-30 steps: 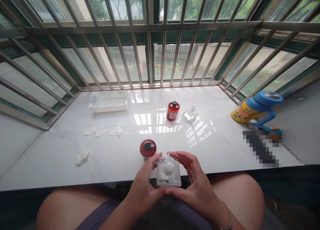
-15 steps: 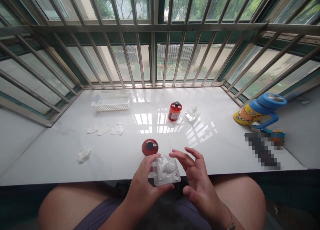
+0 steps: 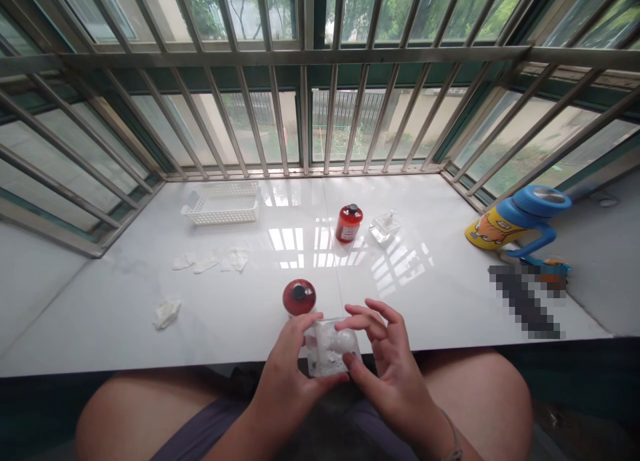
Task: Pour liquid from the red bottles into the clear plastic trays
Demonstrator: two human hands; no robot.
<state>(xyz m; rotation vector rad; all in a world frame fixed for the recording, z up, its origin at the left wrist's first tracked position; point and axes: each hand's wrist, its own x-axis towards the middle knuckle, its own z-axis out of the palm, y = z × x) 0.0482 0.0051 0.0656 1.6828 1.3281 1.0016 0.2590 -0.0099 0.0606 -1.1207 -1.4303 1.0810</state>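
Window bars (image 3: pixel 300 54) fill the top of your view, so what lies below them?

You have a white stone surface (image 3: pixel 125 321) along the window. Its far side carries a white plastic basket (image 3: pixel 221 204), a yellow cup with a blue lid (image 3: pixel 517 214), a red bottle (image 3: pixel 349 223) and a small glass bottle (image 3: pixel 385 227), set well apart, probably so you can lift each one without knocking another.

And nearer you?

A round red jar with a black cap (image 3: pixel 299 297) sits just beyond your left hand (image 3: pixel 287 357), likely kept within easy reach. Crumpled white tissue (image 3: pixel 167 313) lies off to its left.

What are your hands doing?

Your left hand grips the side of a clear plastic case (image 3: pixel 325 357), held just over the near edge of the surface, above your lap, probably so both hands can work on it. Your right hand (image 3: pixel 387 354) curves half-closed around it, with fingers (image 3: pixel 363 317) on top and thumb (image 3: pixel 350 362) at the front edge.

What's inside?

You have a white ball (image 3: pixel 345 341) in there, partly hidden by your fingers. You can't tell whether it's loose.
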